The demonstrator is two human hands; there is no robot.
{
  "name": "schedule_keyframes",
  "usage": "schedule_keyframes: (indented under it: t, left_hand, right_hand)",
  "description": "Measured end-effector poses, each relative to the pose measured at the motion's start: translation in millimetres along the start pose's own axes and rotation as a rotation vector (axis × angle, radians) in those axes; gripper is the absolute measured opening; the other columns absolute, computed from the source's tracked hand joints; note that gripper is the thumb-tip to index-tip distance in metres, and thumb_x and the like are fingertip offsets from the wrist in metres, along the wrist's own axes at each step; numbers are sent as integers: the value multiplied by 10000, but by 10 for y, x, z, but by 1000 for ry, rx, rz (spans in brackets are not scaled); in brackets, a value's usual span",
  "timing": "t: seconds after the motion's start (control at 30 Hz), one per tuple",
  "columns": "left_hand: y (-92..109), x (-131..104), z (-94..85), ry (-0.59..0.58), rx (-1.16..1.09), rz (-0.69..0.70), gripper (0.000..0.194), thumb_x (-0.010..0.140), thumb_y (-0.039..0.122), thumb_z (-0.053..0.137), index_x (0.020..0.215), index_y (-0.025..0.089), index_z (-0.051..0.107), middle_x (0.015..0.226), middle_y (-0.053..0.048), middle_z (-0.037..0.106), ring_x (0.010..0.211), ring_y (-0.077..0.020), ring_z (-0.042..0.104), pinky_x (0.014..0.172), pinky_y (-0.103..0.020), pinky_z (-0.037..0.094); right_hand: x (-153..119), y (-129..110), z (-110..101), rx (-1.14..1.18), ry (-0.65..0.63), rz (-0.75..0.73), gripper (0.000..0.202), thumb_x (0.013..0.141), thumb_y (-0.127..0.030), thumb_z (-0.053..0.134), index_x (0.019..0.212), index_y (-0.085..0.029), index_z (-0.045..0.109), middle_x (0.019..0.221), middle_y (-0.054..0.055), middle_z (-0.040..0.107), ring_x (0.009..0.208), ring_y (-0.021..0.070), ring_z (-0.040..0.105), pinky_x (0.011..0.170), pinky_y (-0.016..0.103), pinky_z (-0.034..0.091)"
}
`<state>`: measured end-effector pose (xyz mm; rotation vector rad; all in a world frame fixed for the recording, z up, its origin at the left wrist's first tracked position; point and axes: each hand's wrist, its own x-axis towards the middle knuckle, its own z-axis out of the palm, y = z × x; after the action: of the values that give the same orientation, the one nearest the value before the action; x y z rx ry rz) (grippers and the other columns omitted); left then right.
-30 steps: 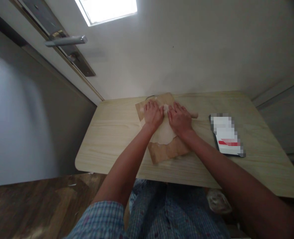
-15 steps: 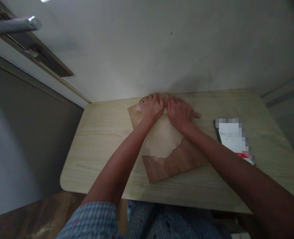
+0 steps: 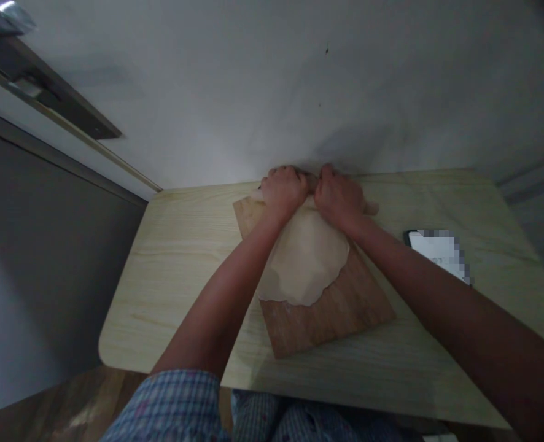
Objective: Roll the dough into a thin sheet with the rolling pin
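Observation:
A thin sheet of pale dough (image 3: 306,261) with a wavy edge lies on a brown wooden board (image 3: 331,319), reaching past the board's left edge. Across the far end of the dough is a wooden rolling pin (image 3: 371,207); its right handle shows beyond my right hand. My left hand (image 3: 285,189) is closed over the left part of the pin. Close beside it, my right hand (image 3: 339,193) is wrapped round the right part. Both hands hide most of the pin.
The board rests on a light wood table (image 3: 175,276) against a pale wall. To the right lies a phone (image 3: 438,248) with a lit screen. A metal door handle (image 3: 5,19) juts out at the upper left.
The view has shifted slightly. My right hand's fingers have changed position on the pin, and a little more of the dough and board shows below my hands.

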<state>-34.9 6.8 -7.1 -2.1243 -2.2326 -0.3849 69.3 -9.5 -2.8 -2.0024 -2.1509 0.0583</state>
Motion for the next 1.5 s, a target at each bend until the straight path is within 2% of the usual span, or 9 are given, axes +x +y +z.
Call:
schedule_keyframes:
  t: [0.33, 0.53, 0.77, 0.9, 1.03, 1.1, 1.2, 1.33, 1.5]
  left_hand:
    - [13, 95, 50, 16, -34, -100, 420, 836, 322, 253, 915, 153, 629, 909, -118, 637, 845, -234, 573, 730, -356, 417]
    - [-1, 86, 58, 26, -37, -92, 420, 832, 317, 247, 901, 154, 628, 893, -114, 639, 821, -226, 573, 715, -346, 414]
    - [4, -120, -22, 58, 9, -25, 389, 848, 303, 246, 953, 148, 587, 959, -116, 615, 915, -244, 534, 760, -367, 388]
    - [-16, -260, -51, 58, 18, -5, 425, 877, 332, 193, 999, 147, 555, 994, -125, 605, 950, -258, 521, 805, -412, 354]
    - [-64, -391, -53, 112, 45, 35, 417, 880, 348, 218, 946, 159, 584, 969, -104, 622, 957, -257, 520, 834, -415, 344]
    - [-86, -459, -52, 143, 48, 53, 400, 878, 346, 239, 939, 167, 591, 999, -97, 619, 1034, -259, 485, 882, -418, 318]
    - [-111, -572, -65, 162, 40, 66, 400, 879, 349, 242, 1045, 169, 559, 1125, -91, 575, 1166, -264, 387, 951, -429, 259]
    - [-146, -733, -99, 128, 45, 77, 435, 885, 358, 210, 1139, 167, 506, 1286, -77, 464, 1198, -246, 358, 1002, -445, 200]
    - [-220, -874, -141, 81, 107, 128, 469, 892, 377, 183, 1149, 143, 498, 1318, -97, 429, 1168, -225, 402, 1015, -438, 192]
  right_hand:
    - [194, 41, 15, 40, -20, -9, 355, 852, -283, 284, 943, -103, 576, 827, 170, 640, 737, 246, 608, 599, 323, 416]
    - [179, 24, 5, 27, -21, 4, 331, 842, -254, 300, 964, -100, 566, 835, 168, 643, 726, 239, 607, 606, 328, 419]
    - [-63, -4, 65, -9, 81, -37, 328, 847, -240, 277, 1007, -116, 536, 965, 158, 609, 869, 263, 566, 648, 333, 419]
    - [-220, -33, 54, -14, 105, -40, 347, 857, -251, 249, 1001, -113, 532, 946, 161, 614, 835, 258, 570, 672, 352, 409]
    - [-358, -64, 40, -21, 130, -94, 387, 875, -264, 227, 1028, -92, 539, 903, 147, 638, 857, 235, 569, 844, 395, 352]
    - [-419, -75, 53, -23, 157, -117, 401, 880, -277, 229, 1027, -83, 549, 938, 152, 632, 914, 237, 551, 914, 412, 296]
    - [-509, -86, 90, 12, 184, -131, 398, 879, -275, 245, 1007, -73, 563, 1030, 172, 606, 1014, 245, 506, 939, 420, 267]
    - [-659, -91, 130, 56, 200, -163, 409, 877, -255, 258, 1102, -41, 524, 1170, 179, 541, 1132, 249, 429, 957, 416, 249]
    - [-834, -70, 124, 89, 215, -218, 433, 876, -246, 259, 1208, -54, 460, 1276, 152, 463, 1188, 233, 387, 982, 418, 230]
